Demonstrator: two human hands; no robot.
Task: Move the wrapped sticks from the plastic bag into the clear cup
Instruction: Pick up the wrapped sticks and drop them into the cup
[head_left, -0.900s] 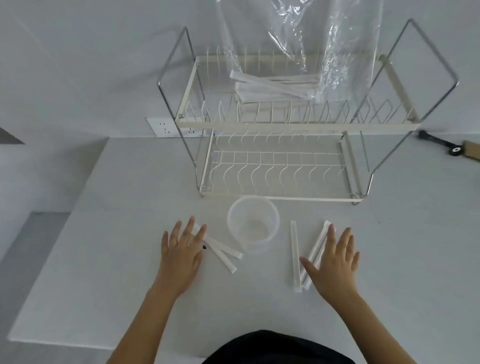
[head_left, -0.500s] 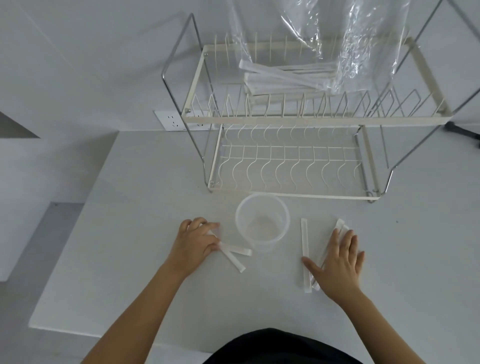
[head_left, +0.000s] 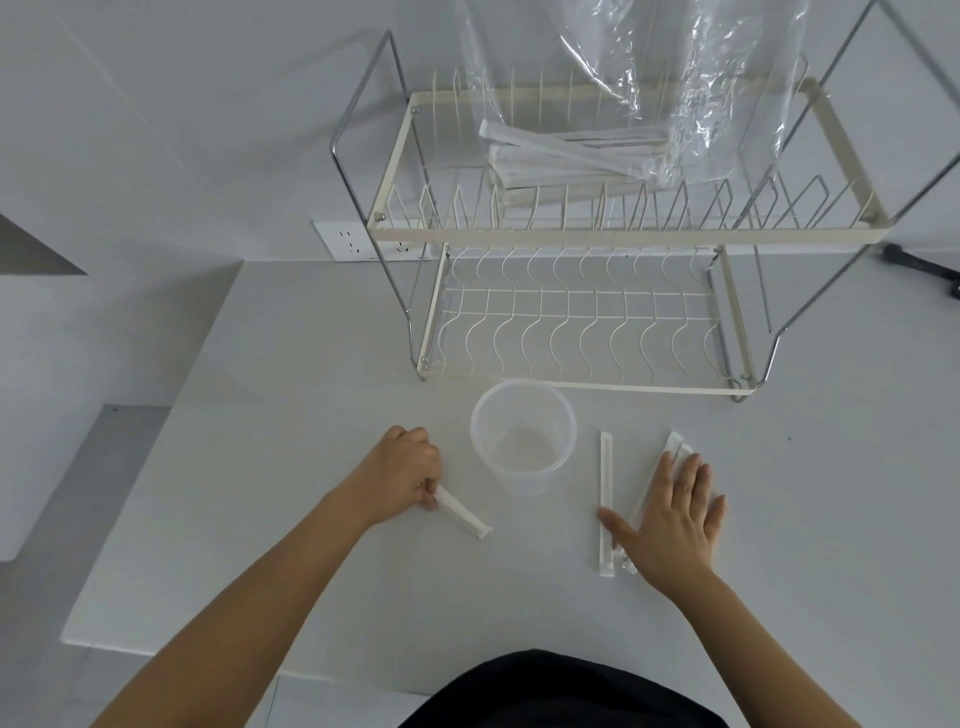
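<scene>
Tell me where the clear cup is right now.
In the head view, the clear cup stands upright on the table, between the left hand and right hand, just in front of the dish rack.

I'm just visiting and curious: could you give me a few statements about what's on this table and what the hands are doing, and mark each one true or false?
1. The clear cup is empty. True.
2. The left hand lies flat and open on the table. False: it is closed around one end of a wrapped stick.
3. The right hand rests flat on wrapped sticks lying right of the cup. True.
4. The plastic bag sits on the rack's lower shelf. False: it is on the top shelf of the dish rack.
5. More wrapped sticks remain in the bag. True.
</scene>
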